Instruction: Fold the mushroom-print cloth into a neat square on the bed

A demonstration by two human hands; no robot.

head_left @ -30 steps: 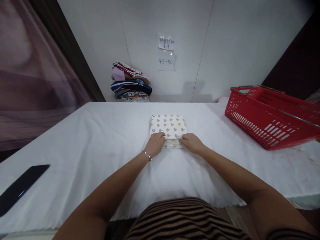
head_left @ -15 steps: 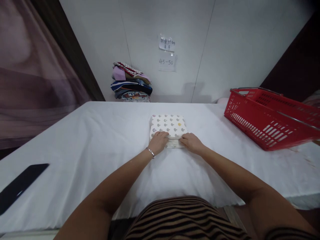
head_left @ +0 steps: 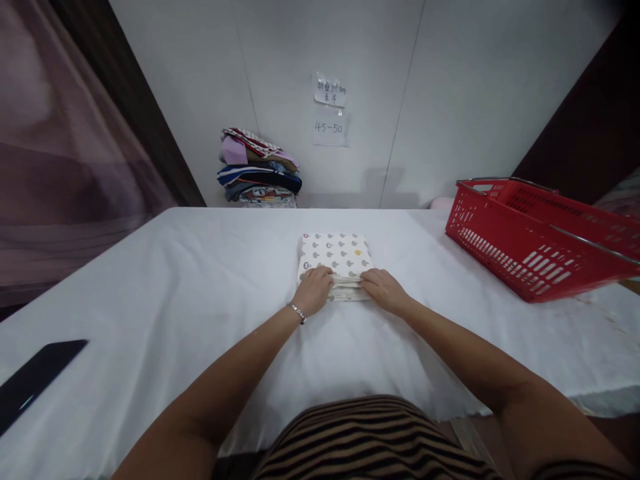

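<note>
"Curtain (head_left: 65, 173), pinkish, far left. Next item?"

"Black flat object (head_left: 35, 377) on the table (head_left: 225, 280); its kind cannot be told. Then a stack of clothes (head_left: 260, 173) at the table's far edge, before the wall (head_left: 450, 87)."

"State of the hands?"

"Left hand (head_left: 314, 291), bracelet (head_left: 299, 313) at the wrist: fingers curled, holding the near edge of a folded cloth (head_left: 337, 253). The cloth lies mid-table, printed face up, layers showing between the hands. Right hand (head_left: 385, 290): fingers bent around the same edge, towards the right corner. Thumbs hidden."

"Furthest right?"

"Red basket (head_left: 505, 247), metal handles, well apart from the cloth."
</note>
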